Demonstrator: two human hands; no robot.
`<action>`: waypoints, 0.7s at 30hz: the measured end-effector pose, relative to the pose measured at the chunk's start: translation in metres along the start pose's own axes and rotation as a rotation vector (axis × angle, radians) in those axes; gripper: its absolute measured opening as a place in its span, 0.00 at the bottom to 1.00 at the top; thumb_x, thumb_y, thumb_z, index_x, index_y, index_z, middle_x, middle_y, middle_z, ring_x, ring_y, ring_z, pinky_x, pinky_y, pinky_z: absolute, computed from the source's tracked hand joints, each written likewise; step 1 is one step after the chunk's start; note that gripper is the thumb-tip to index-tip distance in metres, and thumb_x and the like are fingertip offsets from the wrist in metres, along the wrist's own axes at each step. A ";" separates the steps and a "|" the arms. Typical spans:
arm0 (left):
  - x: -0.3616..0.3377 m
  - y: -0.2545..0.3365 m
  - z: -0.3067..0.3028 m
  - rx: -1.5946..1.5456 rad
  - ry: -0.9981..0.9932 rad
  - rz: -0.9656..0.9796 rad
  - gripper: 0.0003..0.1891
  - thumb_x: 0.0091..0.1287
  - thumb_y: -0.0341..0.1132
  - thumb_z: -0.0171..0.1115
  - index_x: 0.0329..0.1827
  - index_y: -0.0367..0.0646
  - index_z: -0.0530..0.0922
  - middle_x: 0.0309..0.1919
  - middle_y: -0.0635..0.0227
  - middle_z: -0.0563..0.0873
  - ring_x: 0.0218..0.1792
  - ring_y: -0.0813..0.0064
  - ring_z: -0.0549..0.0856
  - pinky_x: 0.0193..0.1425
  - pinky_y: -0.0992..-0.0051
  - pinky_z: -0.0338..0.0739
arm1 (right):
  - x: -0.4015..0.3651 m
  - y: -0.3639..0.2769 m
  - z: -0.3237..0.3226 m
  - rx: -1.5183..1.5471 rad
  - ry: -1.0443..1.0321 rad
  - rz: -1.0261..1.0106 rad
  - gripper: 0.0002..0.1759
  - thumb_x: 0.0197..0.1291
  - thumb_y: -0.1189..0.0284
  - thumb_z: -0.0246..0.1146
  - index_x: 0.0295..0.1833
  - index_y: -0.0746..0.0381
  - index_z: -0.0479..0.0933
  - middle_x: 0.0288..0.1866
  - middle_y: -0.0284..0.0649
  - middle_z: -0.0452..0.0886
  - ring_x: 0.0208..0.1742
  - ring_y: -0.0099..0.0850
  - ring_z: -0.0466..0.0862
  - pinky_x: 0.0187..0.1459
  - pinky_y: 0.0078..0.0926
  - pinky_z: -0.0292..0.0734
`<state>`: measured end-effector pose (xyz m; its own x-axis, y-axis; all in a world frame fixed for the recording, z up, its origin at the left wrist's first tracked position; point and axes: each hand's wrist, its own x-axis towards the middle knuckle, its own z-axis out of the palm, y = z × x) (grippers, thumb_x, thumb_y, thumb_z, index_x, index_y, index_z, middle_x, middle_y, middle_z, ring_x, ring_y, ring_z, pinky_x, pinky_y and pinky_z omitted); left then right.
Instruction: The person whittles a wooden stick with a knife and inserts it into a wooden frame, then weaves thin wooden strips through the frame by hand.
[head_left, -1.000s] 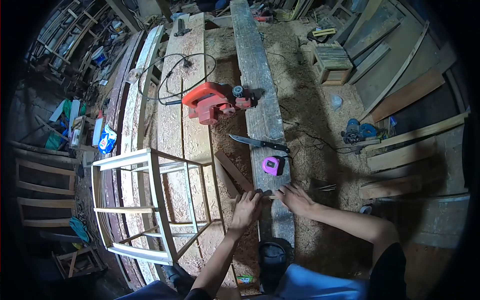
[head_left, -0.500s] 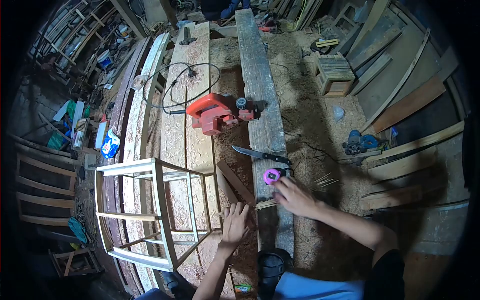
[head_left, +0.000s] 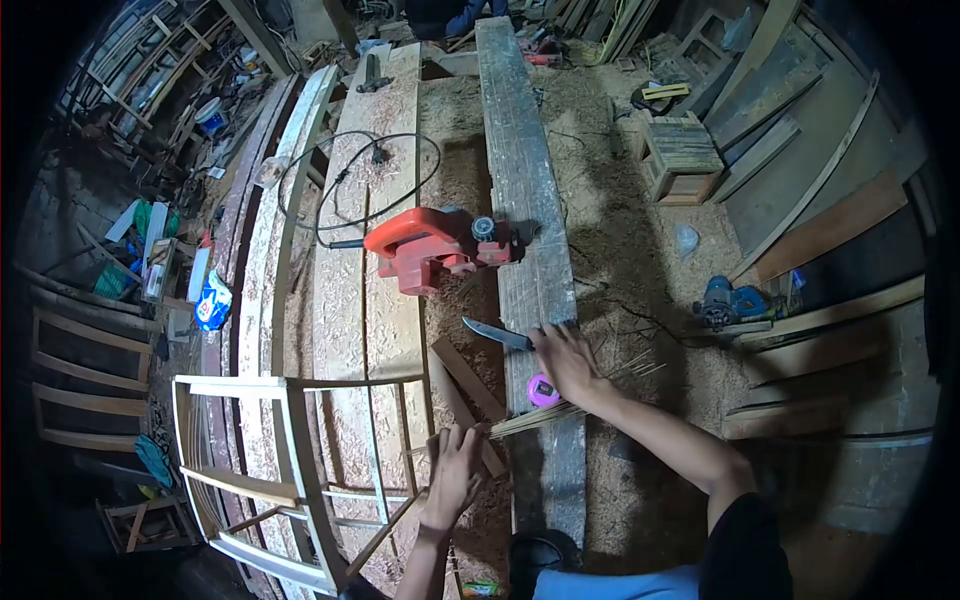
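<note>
Step in hand, as judged: right hand at the knife, left hand steadying the sticks. The left hand (head_left: 455, 480) is curled and appears to pinch the left end of the thin sticks (head_left: 540, 418), which lie across the near part of the plank (head_left: 548, 485). The right hand (head_left: 566, 368) covers the handle of the knife (head_left: 497, 334), blade pointing left; grip closure cannot be told. The tape measure (head_left: 542, 391) sits between knife and sticks. Lifting the knife would require fingers closed around the handle, clear of the blade.
</note>
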<state>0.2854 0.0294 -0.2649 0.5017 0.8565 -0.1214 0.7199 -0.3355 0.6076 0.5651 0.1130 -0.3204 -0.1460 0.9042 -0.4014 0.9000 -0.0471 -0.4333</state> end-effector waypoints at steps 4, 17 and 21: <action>0.003 0.008 -0.009 -0.023 0.014 -0.017 0.34 0.53 0.20 0.59 0.69 0.35 0.74 0.49 0.47 0.74 0.53 0.42 0.73 0.59 0.51 0.71 | 0.006 0.008 0.041 -0.236 0.541 -0.275 0.31 0.79 0.72 0.48 0.84 0.64 0.57 0.67 0.61 0.75 0.73 0.61 0.75 0.74 0.60 0.71; -0.003 0.117 -0.081 0.132 0.258 0.081 0.17 0.72 0.25 0.60 0.63 0.39 0.78 0.42 0.55 0.77 0.46 0.54 0.77 0.54 0.57 0.68 | -0.126 -0.123 -0.149 -0.159 0.549 -0.138 0.36 0.68 0.78 0.64 0.82 0.68 0.66 0.57 0.50 0.76 0.39 0.47 0.86 0.45 0.55 0.82; -0.039 0.176 -0.157 0.199 0.265 0.120 0.18 0.70 0.26 0.63 0.63 0.41 0.80 0.41 0.59 0.79 0.44 0.58 0.78 0.53 0.59 0.69 | -0.170 -0.175 -0.197 -0.210 0.930 -0.327 0.35 0.66 0.79 0.67 0.78 0.70 0.71 0.47 0.42 0.78 0.31 0.28 0.82 0.29 0.29 0.80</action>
<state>0.3167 -0.0013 -0.0299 0.4653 0.8695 0.1658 0.7557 -0.4878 0.4370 0.5136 0.0511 -0.0174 -0.1008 0.8359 0.5395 0.9404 0.2571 -0.2227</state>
